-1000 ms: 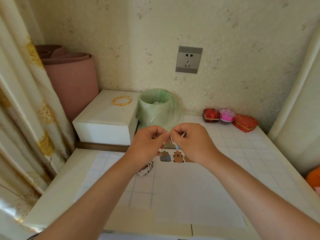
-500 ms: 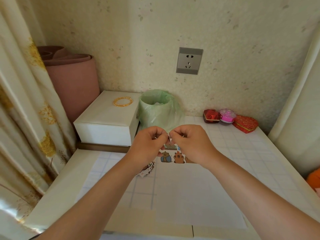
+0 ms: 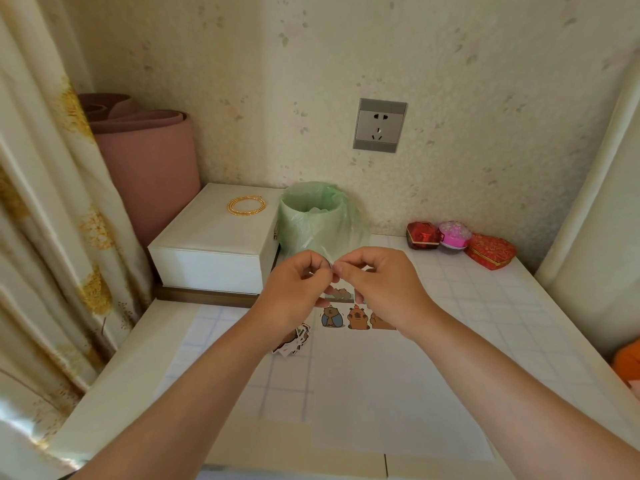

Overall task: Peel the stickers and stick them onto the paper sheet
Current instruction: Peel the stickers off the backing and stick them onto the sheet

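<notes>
— Did anything shift over that last second?
— Barely. The left hand (image 3: 294, 294) and right hand (image 3: 381, 287) stayed fingertip to fingertip, both pinching one small sticker (image 3: 331, 266) above the far end of the paper sheet (image 3: 381, 393)
— So the backing wasn't off?
— Probably not; only a white sliver showed between them. Capybara stickers (image 3: 358, 317) already sat on the sheet, and the loose sticker pile (image 3: 294, 341) lay just beside its left edge

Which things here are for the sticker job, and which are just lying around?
For the job: left hand, right hand, the sticker they pinch, stuck stickers, sticker pile, paper sheet.
Lying about: white box, gold bangles, pink roll, red heart box, wall socket.
</notes>
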### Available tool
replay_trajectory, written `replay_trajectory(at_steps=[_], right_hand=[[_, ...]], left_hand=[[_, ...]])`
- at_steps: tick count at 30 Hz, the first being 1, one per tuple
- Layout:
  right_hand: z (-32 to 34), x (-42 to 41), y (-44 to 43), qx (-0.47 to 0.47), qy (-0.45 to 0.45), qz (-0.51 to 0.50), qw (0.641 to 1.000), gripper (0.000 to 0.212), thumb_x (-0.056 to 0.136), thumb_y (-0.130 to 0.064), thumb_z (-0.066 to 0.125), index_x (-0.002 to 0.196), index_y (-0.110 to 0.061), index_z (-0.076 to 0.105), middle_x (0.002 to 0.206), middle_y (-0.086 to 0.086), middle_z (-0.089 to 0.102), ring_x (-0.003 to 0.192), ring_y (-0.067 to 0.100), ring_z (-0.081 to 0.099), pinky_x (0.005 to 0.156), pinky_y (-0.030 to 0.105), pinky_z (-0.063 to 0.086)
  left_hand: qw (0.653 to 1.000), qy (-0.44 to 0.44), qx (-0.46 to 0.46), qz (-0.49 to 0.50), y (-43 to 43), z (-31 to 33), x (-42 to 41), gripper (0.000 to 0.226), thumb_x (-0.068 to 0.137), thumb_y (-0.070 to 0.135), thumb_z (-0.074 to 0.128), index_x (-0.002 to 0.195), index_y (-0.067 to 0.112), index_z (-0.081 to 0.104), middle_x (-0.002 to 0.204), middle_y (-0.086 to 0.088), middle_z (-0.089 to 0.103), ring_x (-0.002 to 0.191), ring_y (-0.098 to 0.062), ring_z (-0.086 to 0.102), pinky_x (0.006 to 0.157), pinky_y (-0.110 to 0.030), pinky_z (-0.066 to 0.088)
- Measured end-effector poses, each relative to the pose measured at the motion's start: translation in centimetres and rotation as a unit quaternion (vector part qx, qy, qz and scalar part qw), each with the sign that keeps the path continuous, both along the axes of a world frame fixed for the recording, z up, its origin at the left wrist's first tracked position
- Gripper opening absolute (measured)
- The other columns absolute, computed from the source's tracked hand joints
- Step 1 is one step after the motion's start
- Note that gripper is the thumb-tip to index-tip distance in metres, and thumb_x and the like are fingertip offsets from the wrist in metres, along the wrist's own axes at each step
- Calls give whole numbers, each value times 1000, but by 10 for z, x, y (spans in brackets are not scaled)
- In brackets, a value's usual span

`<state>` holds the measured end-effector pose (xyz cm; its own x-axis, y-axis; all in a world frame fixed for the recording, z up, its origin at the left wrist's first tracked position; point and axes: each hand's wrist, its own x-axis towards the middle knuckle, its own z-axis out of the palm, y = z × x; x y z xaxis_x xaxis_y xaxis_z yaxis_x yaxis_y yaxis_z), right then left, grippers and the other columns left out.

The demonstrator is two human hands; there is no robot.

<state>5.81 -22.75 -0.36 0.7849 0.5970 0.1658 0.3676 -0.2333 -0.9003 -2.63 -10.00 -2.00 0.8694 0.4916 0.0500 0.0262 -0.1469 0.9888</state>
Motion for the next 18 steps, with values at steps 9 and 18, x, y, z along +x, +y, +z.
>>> replay_trajectory(at_steps=[9, 18], right_hand=[[-5, -1, 10, -11, -43, -33, 998, 12, 92, -27, 69, 82, -27, 76, 74, -13, 70, 53, -3, 57, 61, 21, 44], [-7, -13, 28, -5, -52, -18, 998, 13, 92, -29, 69, 81, -30, 75, 76, -19, 69, 57, -3, 58, 74, 37, 59]], left_hand=[[995, 0, -97, 7, 5, 5, -12, 18, 97, 19, 59, 98, 8, 73, 92, -5, 76, 82, -15, 71, 72, -34, 61], [997, 22, -50, 54, 22, 12, -30, 10, 90, 23, 70, 91, 15, 76, 83, 4, 77, 73, -15, 73, 64, -30, 61]])
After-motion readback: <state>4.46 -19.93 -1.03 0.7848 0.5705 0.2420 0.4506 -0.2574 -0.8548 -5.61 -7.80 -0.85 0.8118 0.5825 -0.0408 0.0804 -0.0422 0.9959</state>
